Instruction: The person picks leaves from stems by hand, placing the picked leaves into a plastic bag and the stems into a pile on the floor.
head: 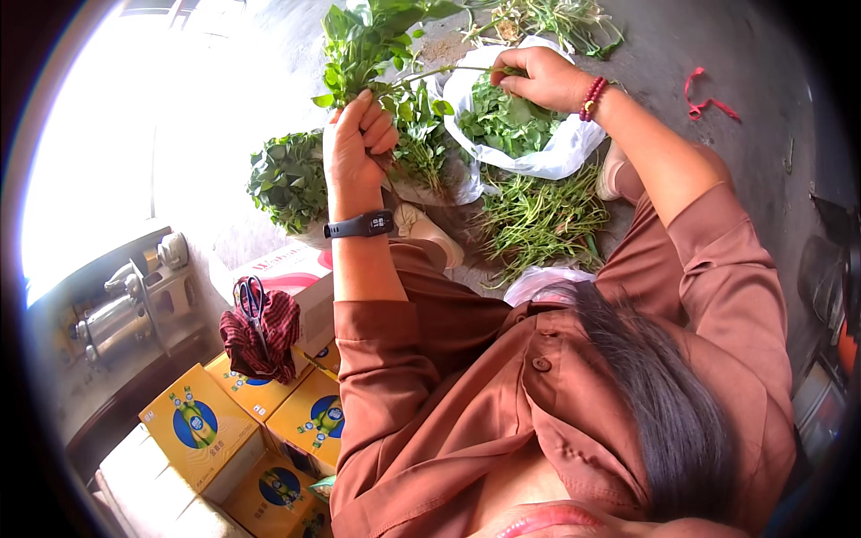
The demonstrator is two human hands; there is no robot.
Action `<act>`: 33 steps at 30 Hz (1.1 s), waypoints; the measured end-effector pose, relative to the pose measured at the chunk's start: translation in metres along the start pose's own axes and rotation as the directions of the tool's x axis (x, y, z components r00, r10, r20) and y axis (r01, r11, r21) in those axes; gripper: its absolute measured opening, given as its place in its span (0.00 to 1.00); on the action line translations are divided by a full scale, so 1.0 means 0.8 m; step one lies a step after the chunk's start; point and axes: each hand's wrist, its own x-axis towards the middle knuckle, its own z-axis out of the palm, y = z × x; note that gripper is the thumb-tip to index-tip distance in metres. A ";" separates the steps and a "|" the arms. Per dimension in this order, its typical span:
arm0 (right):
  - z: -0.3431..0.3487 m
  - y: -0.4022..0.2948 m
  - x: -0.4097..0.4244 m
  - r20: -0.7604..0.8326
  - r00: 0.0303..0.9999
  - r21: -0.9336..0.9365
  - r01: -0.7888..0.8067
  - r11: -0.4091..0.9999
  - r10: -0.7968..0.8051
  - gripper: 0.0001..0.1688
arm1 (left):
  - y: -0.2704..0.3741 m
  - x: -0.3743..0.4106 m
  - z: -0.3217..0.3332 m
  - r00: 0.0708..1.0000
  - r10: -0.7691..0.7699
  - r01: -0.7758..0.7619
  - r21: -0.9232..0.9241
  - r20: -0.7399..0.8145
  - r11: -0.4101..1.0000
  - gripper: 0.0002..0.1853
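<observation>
My left hand [365, 131] grips a bunch of leafy green stems [363, 50], held upright at the top of the view. One long stem [447, 69] runs from beside that bunch to my right hand [538, 75], whose fingers are closed on its end. Below my right hand lies an open white plastic bag [572, 149] with loose green leaves [508, 124] in it. Between my hands more leafy stems [420, 144] rest on plastic. A heap of thin, bare-looking stems [545, 218] lies on the floor below the bag.
A dense leafy bundle [289, 178] stands left of my left wrist. Cut greens [565, 20] lie behind the bag, and a red ribbon [706, 101] lies at right. Scissors [253, 302] rest on a red checked cloth [269, 336] over yellow cartons [198, 427]. My shoes flank the stems.
</observation>
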 end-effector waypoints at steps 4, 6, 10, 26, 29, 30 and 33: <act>-0.003 -0.007 -0.001 0.066 0.996 0.121 0.056 0.991 -0.064 0.11 | 0.002 0.004 -0.013 0.998 -0.006 0.002 -0.059 -0.070 0.998 0.13; -0.005 -0.011 -0.001 0.085 0.986 0.153 0.128 0.980 -0.142 0.12 | 0.006 0.007 -0.016 0.995 0.000 -0.007 -0.067 -0.100 0.998 0.13; -0.008 -0.025 -0.009 0.092 0.964 0.201 0.229 0.952 -0.251 0.10 | 0.015 0.013 -0.032 0.994 0.000 -0.011 -0.101 -0.107 0.995 0.13; 0.007 0.027 -0.008 -0.295 0.951 -0.493 -0.073 0.867 -0.088 0.29 | 0.017 -0.001 -0.024 0.997 -0.074 0.074 -0.016 -0.001 0.997 0.14; -0.010 0.011 0.006 -0.397 0.891 -0.402 0.046 0.915 -0.219 0.21 | 0.015 -0.005 -0.020 0.995 -0.090 0.086 0.100 0.031 0.991 0.14; -0.017 0.003 0.008 -0.480 0.838 -0.394 0.057 0.917 -0.258 0.13 | 0.012 -0.006 -0.014 0.995 -0.095 0.090 0.138 0.029 0.986 0.14; -0.027 -0.057 0.000 -0.528 0.795 -0.328 0.132 0.935 -0.298 0.14 | 0.007 -0.014 -0.007 0.995 -0.094 0.082 0.229 0.042 0.970 0.13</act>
